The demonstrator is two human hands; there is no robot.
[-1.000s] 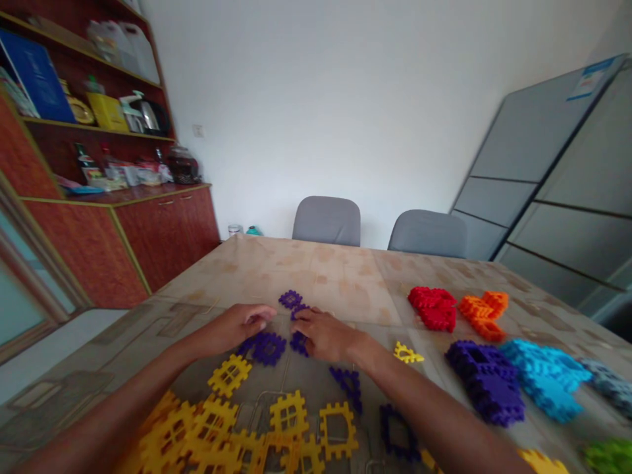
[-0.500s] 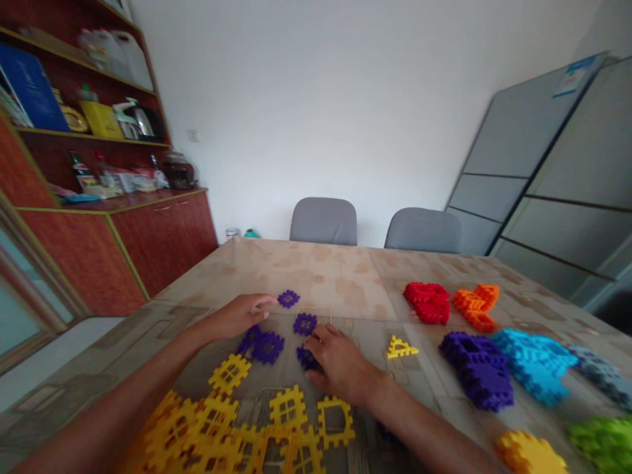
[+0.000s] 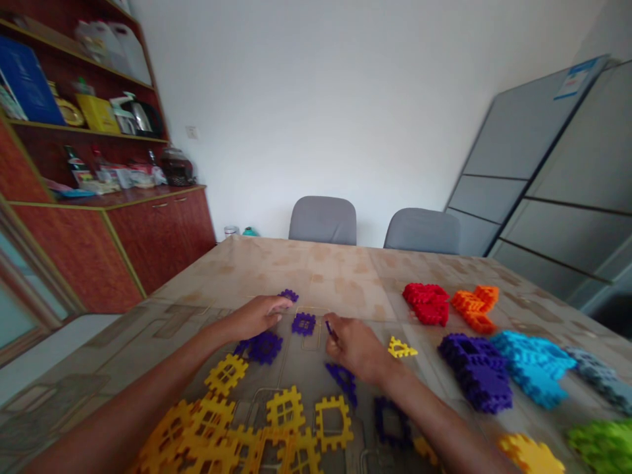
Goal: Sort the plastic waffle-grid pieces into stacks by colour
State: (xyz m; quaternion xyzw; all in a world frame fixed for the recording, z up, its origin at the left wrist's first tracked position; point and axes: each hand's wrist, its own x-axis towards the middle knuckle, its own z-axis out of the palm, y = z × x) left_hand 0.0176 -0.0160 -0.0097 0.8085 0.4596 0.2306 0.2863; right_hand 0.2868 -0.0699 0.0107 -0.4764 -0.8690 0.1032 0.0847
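Observation:
My left hand [image 3: 259, 316] reaches forward with fingers stretched out, its fingertips over the near edge of a small purple toothed building piece [image 3: 289, 295] on the table. In my right hand [image 3: 355, 345] a thin purple building piece [image 3: 330, 328] is pinched, seen nearly edge-on. Between the hands lies a purple square building piece [image 3: 303, 323] with a window pattern. More purple pieces [image 3: 265, 347] lie overlapping just below my left hand. Under my right hand is a purple triangular piece [image 3: 342, 380], and nearer to me a purple open frame [image 3: 392, 421].
Yellow window pieces [image 3: 210, 421] are heaped at the front left. A yellow triangle [image 3: 401, 347] lies right of my right hand. Stacks in red [image 3: 427, 303], orange [image 3: 476, 308], purple [image 3: 476, 372], light blue [image 3: 536, 367], grey and green stand at the right. Two chairs [image 3: 322, 219] are behind the table.
My right hand has lifted a purple piece off the table and moved right, uncovering the window square and the triangle. My left hand has moved right onto the far purple piece.

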